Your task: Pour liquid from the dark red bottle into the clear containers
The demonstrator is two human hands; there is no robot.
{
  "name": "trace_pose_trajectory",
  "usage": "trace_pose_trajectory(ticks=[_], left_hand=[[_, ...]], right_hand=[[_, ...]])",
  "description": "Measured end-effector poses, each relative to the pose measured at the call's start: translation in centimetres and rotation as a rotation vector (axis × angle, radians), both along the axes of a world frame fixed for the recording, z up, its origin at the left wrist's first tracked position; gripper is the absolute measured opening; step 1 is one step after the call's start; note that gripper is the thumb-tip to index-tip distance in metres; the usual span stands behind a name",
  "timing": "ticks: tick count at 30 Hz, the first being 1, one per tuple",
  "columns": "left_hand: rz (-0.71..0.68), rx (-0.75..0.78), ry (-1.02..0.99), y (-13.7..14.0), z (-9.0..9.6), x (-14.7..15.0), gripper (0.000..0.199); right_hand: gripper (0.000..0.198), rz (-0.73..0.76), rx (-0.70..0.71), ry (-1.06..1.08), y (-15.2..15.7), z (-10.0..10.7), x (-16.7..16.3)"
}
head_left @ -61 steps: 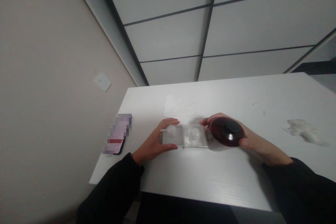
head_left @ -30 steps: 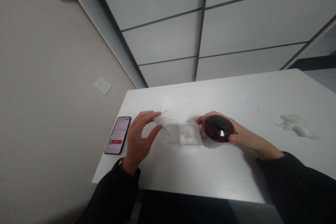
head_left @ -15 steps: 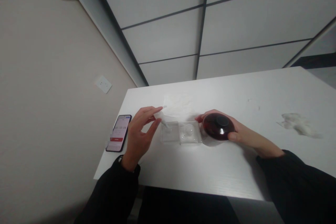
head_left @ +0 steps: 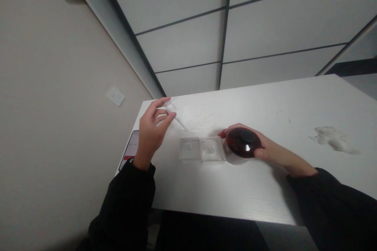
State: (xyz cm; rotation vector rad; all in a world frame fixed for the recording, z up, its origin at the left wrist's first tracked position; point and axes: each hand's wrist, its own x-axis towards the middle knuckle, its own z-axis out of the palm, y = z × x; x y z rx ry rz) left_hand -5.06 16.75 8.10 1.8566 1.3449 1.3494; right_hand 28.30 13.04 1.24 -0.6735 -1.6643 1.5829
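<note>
My left hand is raised over the table's far left part. Between its thumb and fingers it pinches a small whitish translucent thing with a wide end and a thin stem, the stem slanting down to the right. I cannot make out its exact kind. My right hand is wrapped round a round jar with a shiny dark red lid, which stands upright on the table. Just left of the jar sits a clear plastic box with two square halves side by side, with clear drops or bumps inside.
A whitish sheet lies flat behind the clear box. At the right is a crumpled pale tissue or cloth. A phone lies at the white table's left edge, partly behind my left arm. Wall and panelled doors stand beyond.
My left hand has moved up and away from the clear box, lifting the stemmed whitish thing off its left half. It now covers part of the phone. My right hand and the jar stay put.
</note>
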Motion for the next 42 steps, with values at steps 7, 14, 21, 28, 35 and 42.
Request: trace_pose_trajectory(ticks=[7,14,21,28,35,42], left_hand=[[-0.092,-0.230,0.252,7.4,-5.1,1.5,0.034],[-0.132,-0.236,0.370,9.3,-8.3,2.4,0.033],[-0.065,-0.143,0.380,7.0,-5.3,2.0,0.041],[-0.670,-0.223,0.332,-2.6,-1.2,2.1,0.095],[-0.609,-0.184,0.457,-3.9,-2.6,3.2,0.096],[-0.591,-0.209,0.416,-4.1,-2.5,3.3,0.107]], right_hand=[[0.080,-0.020,0.002,-0.008,-0.2,0.3,-0.1],[0.076,-0.025,0.003,-0.023,-0.5,1.4,-0.3],[0.076,-0.017,-0.015,-0.019,-0.5,1.4,-0.3],[0.075,-0.016,-0.037,0.007,-0.5,1.2,-0.4],[0.077,-0.035,-0.041,0.011,-0.5,0.8,-0.4],[0.077,-0.009,-0.029,0.001,-0.1,0.5,-0.3]])
